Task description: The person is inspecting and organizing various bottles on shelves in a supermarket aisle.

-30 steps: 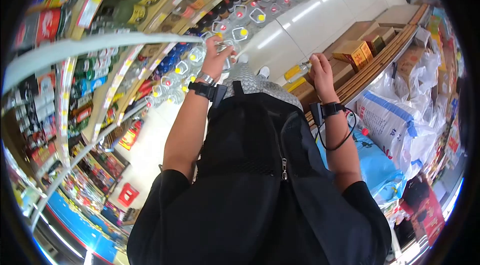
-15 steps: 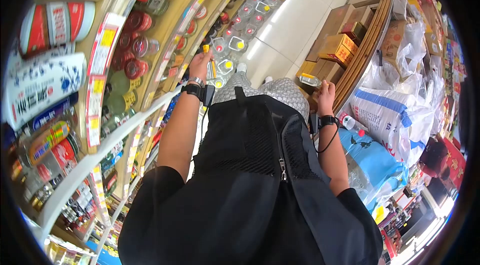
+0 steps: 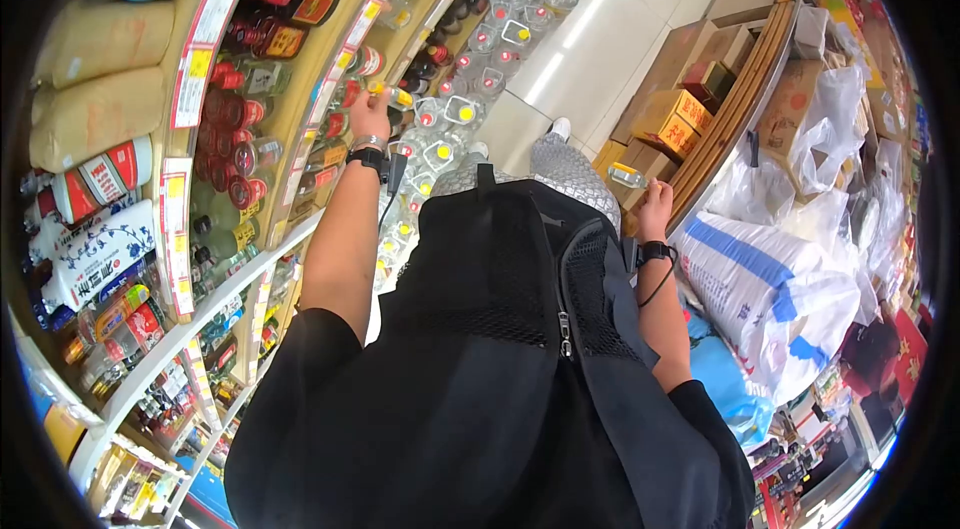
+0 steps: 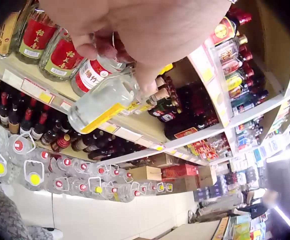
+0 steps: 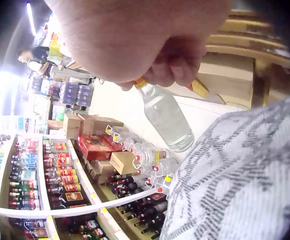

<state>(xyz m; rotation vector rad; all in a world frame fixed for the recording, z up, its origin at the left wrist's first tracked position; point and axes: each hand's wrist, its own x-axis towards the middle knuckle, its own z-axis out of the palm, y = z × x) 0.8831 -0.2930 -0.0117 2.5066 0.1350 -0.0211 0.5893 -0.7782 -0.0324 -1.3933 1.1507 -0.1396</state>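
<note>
My left hand point(image 3: 369, 116) grips a clear glass bottle point(image 4: 102, 102) by its neck end, in front of the shelf. The bottle has a yellow strip label and leans over, its base pointing away from the palm. Right behind it in the left wrist view stand red-labelled bottles point(image 4: 65, 56) on the shelf. On the other side, my right hand point(image 3: 656, 209) holds a second clear bottle point(image 5: 169, 120) by the neck, its base tilted outward. Curled fingers hide the top of that bottle. In the head view this bottle point(image 3: 627, 176) overlaps the cardboard boxes.
Large clear jugs point(image 3: 460, 111) with red and yellow caps line the floor along the shelf foot. Shelf edges point(image 3: 205, 39) carry price tags. Cardboard boxes point(image 3: 672, 119) and a white sack point(image 3: 760, 289) lie to the right. Tiled floor point(image 3: 590, 39) runs ahead between them.
My left hand has moved left from over the jugs to the shelf front, and its bottle has swung closer to level. The right hand stays by the boxes with its bottle. The head view has shifted.
</note>
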